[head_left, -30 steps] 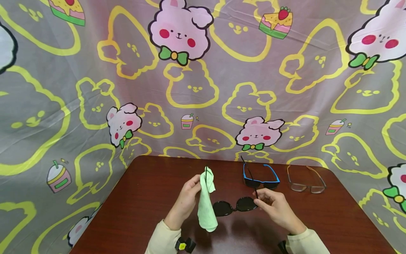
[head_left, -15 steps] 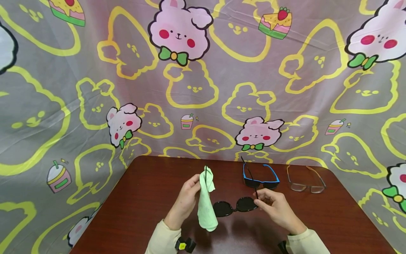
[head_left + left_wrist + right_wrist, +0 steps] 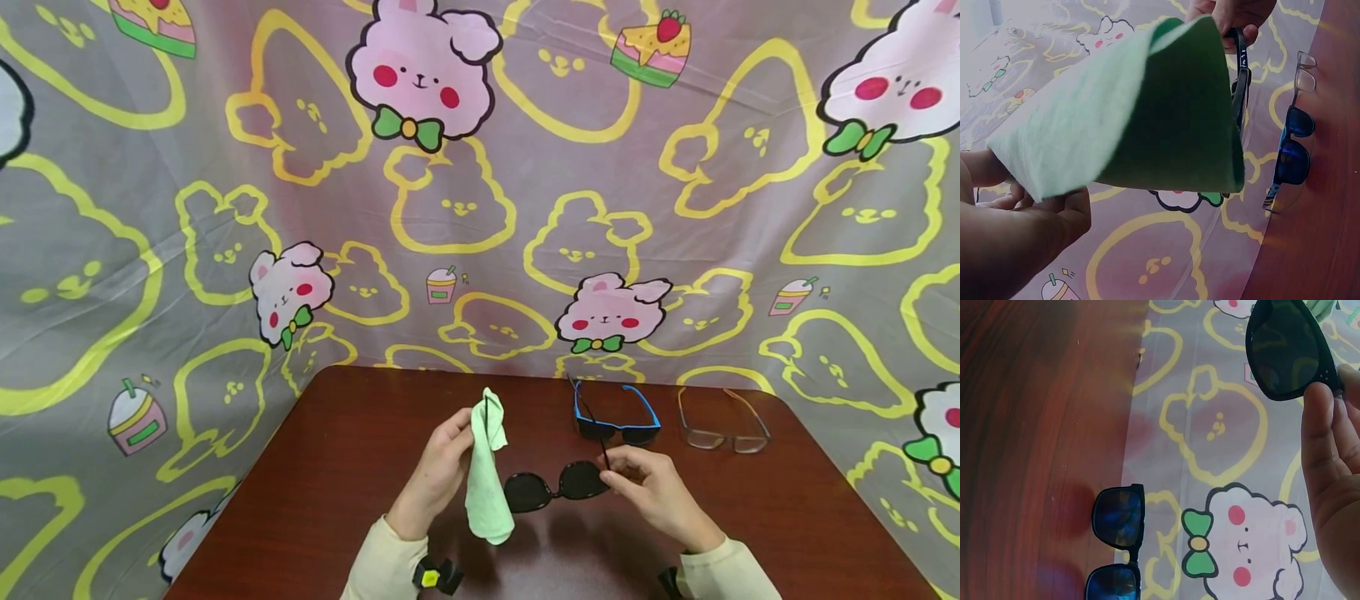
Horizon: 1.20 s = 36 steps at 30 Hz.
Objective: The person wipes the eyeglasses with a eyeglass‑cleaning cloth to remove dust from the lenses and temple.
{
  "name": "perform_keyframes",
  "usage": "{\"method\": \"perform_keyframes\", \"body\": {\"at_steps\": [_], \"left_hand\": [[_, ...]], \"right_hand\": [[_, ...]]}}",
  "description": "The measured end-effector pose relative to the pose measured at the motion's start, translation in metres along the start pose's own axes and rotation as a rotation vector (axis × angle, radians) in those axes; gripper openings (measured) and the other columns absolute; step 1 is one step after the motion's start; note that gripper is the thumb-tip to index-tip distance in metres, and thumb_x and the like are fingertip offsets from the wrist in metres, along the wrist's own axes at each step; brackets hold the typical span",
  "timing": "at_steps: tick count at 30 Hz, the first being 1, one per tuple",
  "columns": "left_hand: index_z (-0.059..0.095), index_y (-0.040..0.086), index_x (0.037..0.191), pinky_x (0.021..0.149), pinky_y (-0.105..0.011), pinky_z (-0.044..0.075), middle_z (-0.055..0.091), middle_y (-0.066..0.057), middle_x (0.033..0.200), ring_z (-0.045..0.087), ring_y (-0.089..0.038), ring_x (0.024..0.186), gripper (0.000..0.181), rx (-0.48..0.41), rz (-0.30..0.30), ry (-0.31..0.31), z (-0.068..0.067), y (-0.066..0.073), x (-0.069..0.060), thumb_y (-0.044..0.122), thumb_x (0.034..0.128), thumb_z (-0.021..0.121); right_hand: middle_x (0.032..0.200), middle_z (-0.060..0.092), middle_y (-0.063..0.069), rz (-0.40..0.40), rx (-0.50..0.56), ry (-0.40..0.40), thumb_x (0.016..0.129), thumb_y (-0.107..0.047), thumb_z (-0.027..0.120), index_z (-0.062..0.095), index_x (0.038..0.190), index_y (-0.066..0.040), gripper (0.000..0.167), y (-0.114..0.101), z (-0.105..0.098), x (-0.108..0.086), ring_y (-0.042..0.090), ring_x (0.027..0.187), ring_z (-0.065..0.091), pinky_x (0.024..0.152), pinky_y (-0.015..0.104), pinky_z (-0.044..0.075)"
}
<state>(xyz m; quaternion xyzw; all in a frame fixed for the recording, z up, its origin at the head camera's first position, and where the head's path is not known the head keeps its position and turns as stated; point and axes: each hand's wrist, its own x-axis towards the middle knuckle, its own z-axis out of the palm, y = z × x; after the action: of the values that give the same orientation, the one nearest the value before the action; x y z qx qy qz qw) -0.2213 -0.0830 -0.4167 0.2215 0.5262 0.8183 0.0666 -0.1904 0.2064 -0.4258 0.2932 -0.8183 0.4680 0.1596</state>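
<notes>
Black sunglasses [image 3: 581, 481] hang above the table between my two hands, their dark lenses facing me and their arms spread. A pale green cloth [image 3: 489, 496] is wrapped around the left arm of the sunglasses, whose dark tip shows near its top. My left hand [image 3: 437, 471] pinches the cloth together with that arm; its fingertips are partly hidden by the fabric. In the left wrist view the cloth [image 3: 1079, 119] drapes widely from the fingers. My right hand [image 3: 656, 492] pinches the other arm near the hinge, as the right wrist view confirms beside the lens [image 3: 1285, 353].
Blue-framed sunglasses [image 3: 639, 435] lie unfolded on the brown table [image 3: 322, 467] behind my right hand. Clear-lensed glasses [image 3: 705, 440] lie to their right, also unfolded. A patterned curtain [image 3: 450, 208] encloses the table's back and sides.
Both hands keep their grips and stay almost still. The cloth and sunglasses lift very slightly, while the head view shifts a little.
</notes>
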Motion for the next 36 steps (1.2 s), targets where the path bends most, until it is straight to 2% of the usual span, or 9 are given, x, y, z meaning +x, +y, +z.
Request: {"method": "perform_keyframes", "body": {"at_steps": [9, 19, 27, 36], "left_hand": [[0.056, 0.008, 0.104, 0.076, -0.023, 0.045, 0.060, 0.000, 0.091, 0.056, -0.011, 0.085, 0.018, -0.004, 0.026, -0.021, -0.003, -0.001, 0.001, 0.003, 0.0983, 0.039], [0.056, 0.008, 0.103, 0.077, -0.024, 0.045, 0.059, -0.001, 0.091, 0.056, -0.011, 0.085, 0.018, -0.022, 0.006, -0.007, -0.002, 0.003, 0.001, 0.004, 0.0985, 0.039], [0.057, 0.008, 0.104, 0.075, -0.023, 0.045, 0.061, -0.001, 0.092, 0.056, -0.011, 0.085, 0.016, -0.022, 0.015, -0.001, -0.002, 0.005, 0.000, 0.006, 0.0980, 0.042], [0.056, 0.008, 0.106, 0.073, -0.022, 0.046, 0.059, -0.001, 0.093, 0.055, -0.010, 0.084, 0.016, -0.034, 0.041, -0.020, -0.005, 0.003, -0.001, 0.007, 0.0991, 0.042]], "right_hand": [[0.076, 0.064, 0.004, -0.028, -0.030, 0.007, 0.077, 0.013, 0.068, 0.065, 0.095, 0.003, 0.020, 0.000, 0.000, 0.001, 0.011, 0.061, 0.061, 0.051, 0.026, 0.050], [0.079, 0.064, 0.010, -0.063, -0.051, -0.005, 0.080, 0.005, 0.069, 0.065, 0.096, 0.003, 0.016, 0.001, -0.001, 0.001, 0.010, 0.068, 0.062, 0.055, 0.026, 0.051], [0.081, 0.065, 0.004, -0.053, -0.057, -0.015, 0.079, 0.004, 0.070, 0.066, 0.100, -0.004, 0.023, 0.035, 0.003, -0.006, 0.006, 0.072, 0.062, 0.057, 0.025, 0.052], [0.080, 0.065, -0.001, -0.022, -0.060, -0.040, 0.080, 0.005, 0.069, 0.065, 0.100, -0.007, 0.024, 0.033, 0.002, -0.008, 0.006, 0.067, 0.060, 0.053, 0.026, 0.049]]}}
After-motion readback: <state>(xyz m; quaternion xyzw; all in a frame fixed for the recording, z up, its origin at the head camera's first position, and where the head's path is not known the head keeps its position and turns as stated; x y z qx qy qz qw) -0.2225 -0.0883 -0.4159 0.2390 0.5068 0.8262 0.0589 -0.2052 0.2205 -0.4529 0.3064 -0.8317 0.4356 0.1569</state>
